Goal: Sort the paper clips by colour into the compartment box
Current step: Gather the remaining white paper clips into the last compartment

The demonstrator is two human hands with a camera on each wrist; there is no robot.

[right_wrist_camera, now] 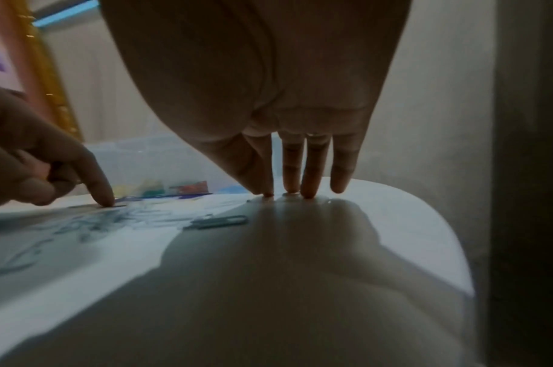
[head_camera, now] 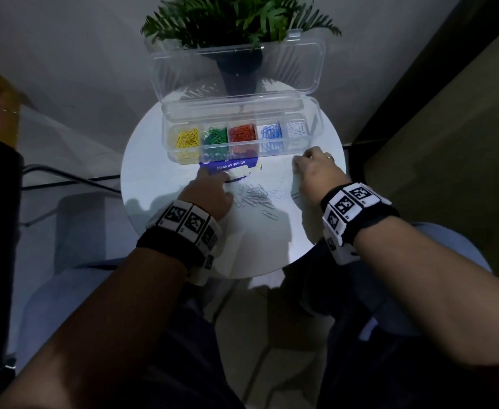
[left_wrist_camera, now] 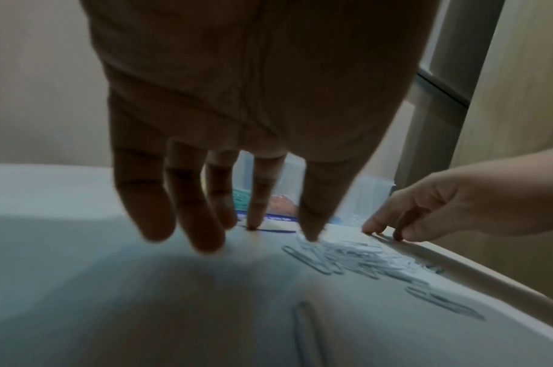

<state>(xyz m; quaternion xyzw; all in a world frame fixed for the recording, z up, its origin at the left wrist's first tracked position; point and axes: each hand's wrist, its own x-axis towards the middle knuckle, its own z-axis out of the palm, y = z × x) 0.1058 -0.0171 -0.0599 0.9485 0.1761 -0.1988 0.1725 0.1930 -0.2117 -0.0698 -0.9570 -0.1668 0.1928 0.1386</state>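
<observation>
Near the compartment box (head_camera: pixel 239 137), your left hand (head_camera: pixel 209 193) points one fingertip down; your right hand (head_camera: pixel 316 169) presses straight fingers flat. Slide single white clips (head_camera: pixel 252 196) clear before pinching.

The clear compartment box (head_camera: pixel 165 137) holds yellow, green, red, blue and white clips on a white table (head_camera: pixel 153 184).

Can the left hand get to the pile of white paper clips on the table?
Probably yes: the left hand sits right beside the white paper clips on the table, with nothing between them.
</observation>
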